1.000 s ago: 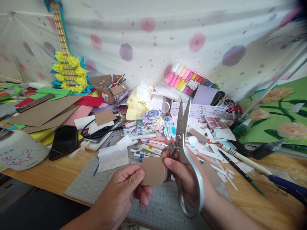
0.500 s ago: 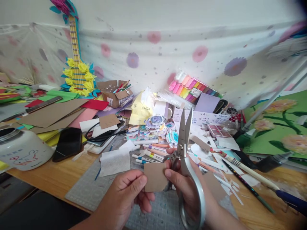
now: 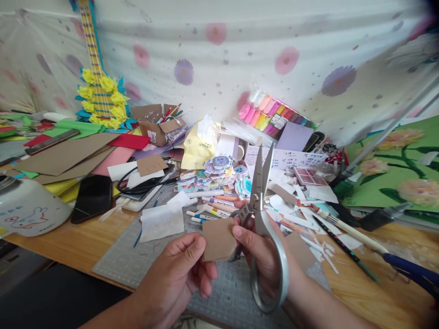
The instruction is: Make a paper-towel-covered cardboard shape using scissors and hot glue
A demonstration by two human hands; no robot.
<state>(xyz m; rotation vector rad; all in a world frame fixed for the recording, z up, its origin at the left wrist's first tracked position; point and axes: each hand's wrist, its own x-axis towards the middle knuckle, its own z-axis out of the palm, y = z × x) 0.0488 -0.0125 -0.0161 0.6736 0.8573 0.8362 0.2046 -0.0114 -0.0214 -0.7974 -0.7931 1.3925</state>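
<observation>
The cardboard (image 3: 218, 240) is pinched by left hand (image 3: 183, 262) and right hand (image 3: 260, 246); right of it, open-bladed scissors (image 3: 255, 202) are gripped by the latter, tips up.

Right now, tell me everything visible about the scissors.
The scissors look metallic, silver-grey, with two pointed blades, a round pivot and looped handles. The right hand holds them with blades slightly parted and tips up, above the cutting mat. One handle is partly hidden; whether the cardboard square touches it is unclear.
</observation>
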